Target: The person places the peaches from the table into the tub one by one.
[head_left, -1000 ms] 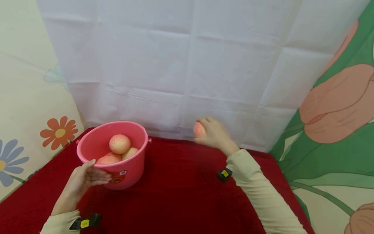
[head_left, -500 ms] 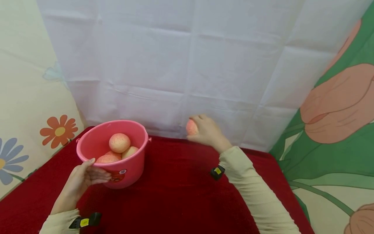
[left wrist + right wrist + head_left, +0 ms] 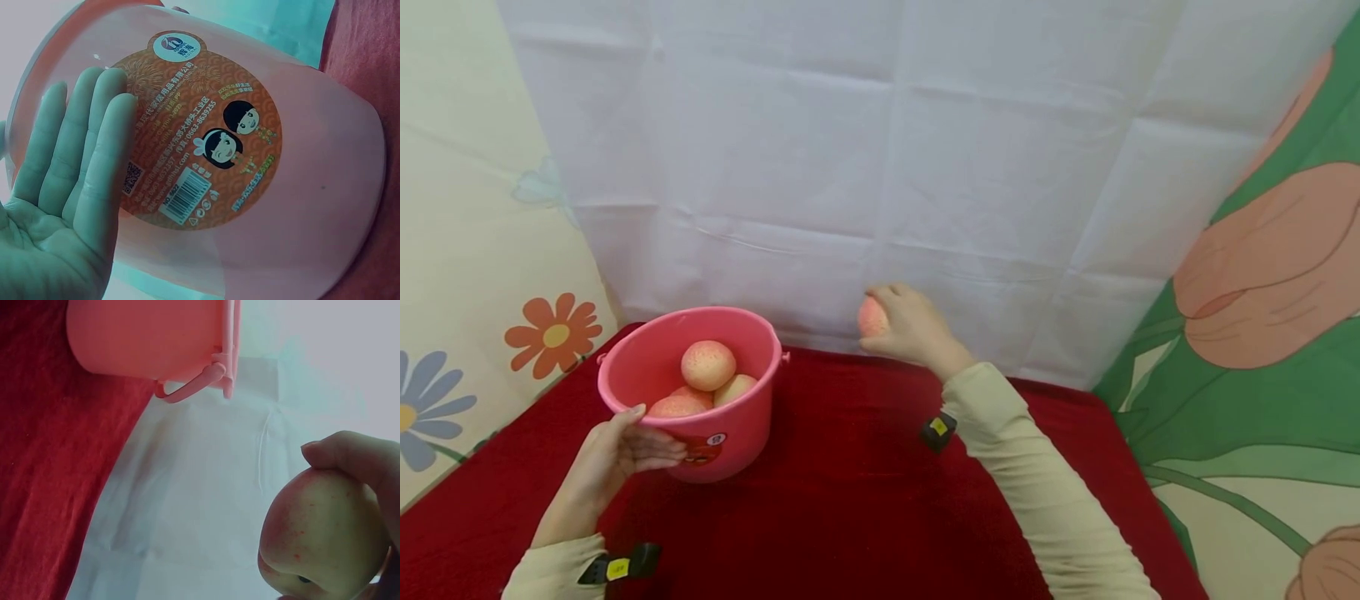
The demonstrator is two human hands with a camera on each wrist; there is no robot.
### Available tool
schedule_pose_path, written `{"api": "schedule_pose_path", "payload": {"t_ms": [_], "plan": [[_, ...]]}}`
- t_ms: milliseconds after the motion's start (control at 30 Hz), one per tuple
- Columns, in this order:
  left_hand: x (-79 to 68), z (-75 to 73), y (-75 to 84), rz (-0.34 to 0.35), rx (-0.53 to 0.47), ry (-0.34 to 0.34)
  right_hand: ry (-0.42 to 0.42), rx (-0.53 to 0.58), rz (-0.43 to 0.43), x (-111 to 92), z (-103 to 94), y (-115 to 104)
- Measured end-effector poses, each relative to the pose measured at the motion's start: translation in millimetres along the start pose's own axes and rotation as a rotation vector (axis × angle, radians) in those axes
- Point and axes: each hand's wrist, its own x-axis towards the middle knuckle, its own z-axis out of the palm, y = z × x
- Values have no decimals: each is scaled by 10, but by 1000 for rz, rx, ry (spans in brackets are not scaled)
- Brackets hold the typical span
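A pink bucket [image 3: 748, 442] stands on the left of the red cloth, with several peaches inside; one peach [image 3: 708, 365] lies on top of the others. My left hand [image 3: 606, 458] holds the bucket at its near left side, thumb at the rim. In the left wrist view its fingers [image 3: 103, 169] lie straight along the outer wall, beside an orange label [image 3: 206, 137] with two cartoon children. Away to the right, my right hand [image 3: 913, 325] grips another peach [image 3: 322, 531] in the air. Its thumb and fingers wrap the fruit, and part of the peach is hidden by the hand.
Red cloth [image 3: 850, 483] covers the table. A creased white sheet [image 3: 820, 167] hangs behind it, with flower-printed cloths [image 3: 1262, 417] at the sides. The bucket's handle [image 3: 194, 384] hangs down on the side facing my right hand.
My right hand has carried its peach leftward and slightly up, closer to the bucket. The left hand, the bucket and the peaches in it have stayed put.
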Motion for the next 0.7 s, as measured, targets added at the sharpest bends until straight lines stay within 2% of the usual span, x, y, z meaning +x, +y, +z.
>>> {"api": "schedule_pose_path", "payload": {"t_ms": [700], "plan": [[-5,-5,-15,33,-26,-42,-26,7,-26,196,-8,-359]]}}
